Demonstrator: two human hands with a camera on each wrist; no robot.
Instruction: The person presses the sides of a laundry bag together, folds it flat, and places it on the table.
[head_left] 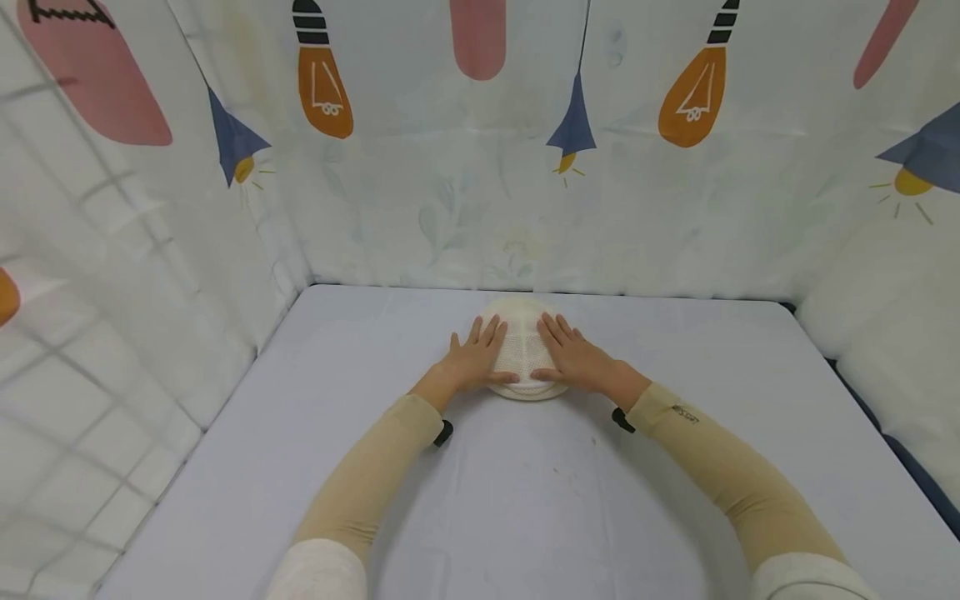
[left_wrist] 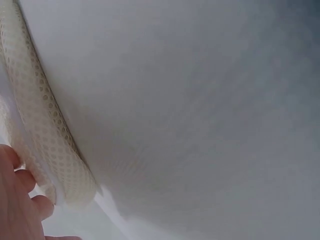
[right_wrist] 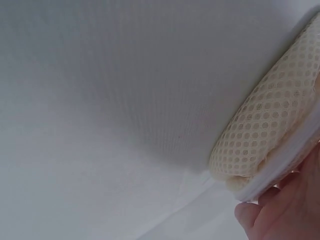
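Near the far edge of the table lies a rounded cream mesh item (head_left: 522, 333), its exact kind unclear, with a white strip along it. My left hand (head_left: 476, 358) rests on its left side, fingers fairly straight and spread, thumb pointing inward. Mirroring it, my right hand (head_left: 583, 362) lies on the right side. Up close in the left wrist view, the mesh (left_wrist: 50, 125) bulges below the white strip, beside the fingertips (left_wrist: 42, 206). The right wrist view shows the thick mesh edge (right_wrist: 270, 115) and strip, with fingers (right_wrist: 247, 214) touching there.
A white cloth covers the table (head_left: 517, 492). Behind it hangs a pale curtain (head_left: 465, 208) printed with lamps and bulbs, and similar fabric encloses both sides. Dark bands (head_left: 622, 419) show at both wrists, below the beige sleeves (head_left: 375, 475).
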